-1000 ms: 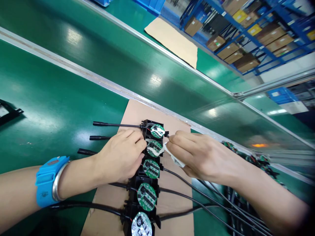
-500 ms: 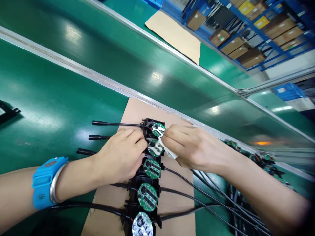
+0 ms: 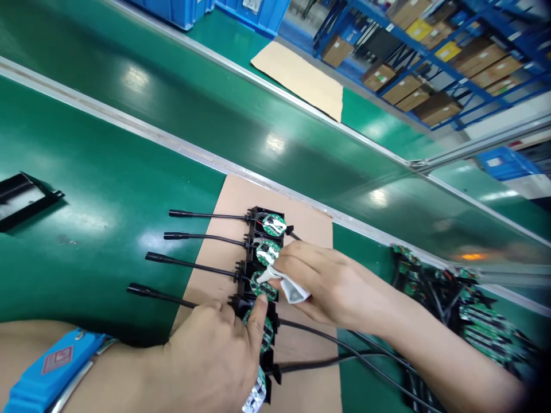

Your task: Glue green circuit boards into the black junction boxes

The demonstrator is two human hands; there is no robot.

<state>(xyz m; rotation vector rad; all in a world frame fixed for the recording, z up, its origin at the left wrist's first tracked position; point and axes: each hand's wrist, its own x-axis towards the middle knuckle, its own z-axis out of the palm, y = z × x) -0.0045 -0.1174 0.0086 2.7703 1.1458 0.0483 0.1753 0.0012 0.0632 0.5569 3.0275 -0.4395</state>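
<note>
A row of black housings [image 3: 257, 267] with round green circuit boards runs down the middle. White paste lies on the top board [image 3: 274, 225] and the second board [image 3: 267, 252]. My right hand [image 3: 329, 281] is closed around a small white squeeze tube [image 3: 295, 291]; its nozzle touches the third board [image 3: 263, 285]. My left hand [image 3: 210, 350] straddles the row below, thumb tip at that board's lower edge and bent fingers at the housings' left side. It partly covers the fourth board [image 3: 267, 332] and a silvery board [image 3: 257, 393]. A blue wrist strap [image 3: 55, 367] circles my left wrist.
Cardboard [image 3: 305, 350] lies under the row on the green bench [image 3: 107, 229]. Black cables [image 3: 185, 264] extend to both sides. More circuit boards [image 3: 482, 330] are piled at right. A black casing [image 3: 26, 198] lies at left. A metal rail [image 3: 181, 146] crosses behind; shelves [image 3: 430, 63] hold boxes.
My right hand has moved the tube down from the upper boards to the third one. My left hand has shifted down the row, uncovering the upper cables. White paste now shows on the third board.
</note>
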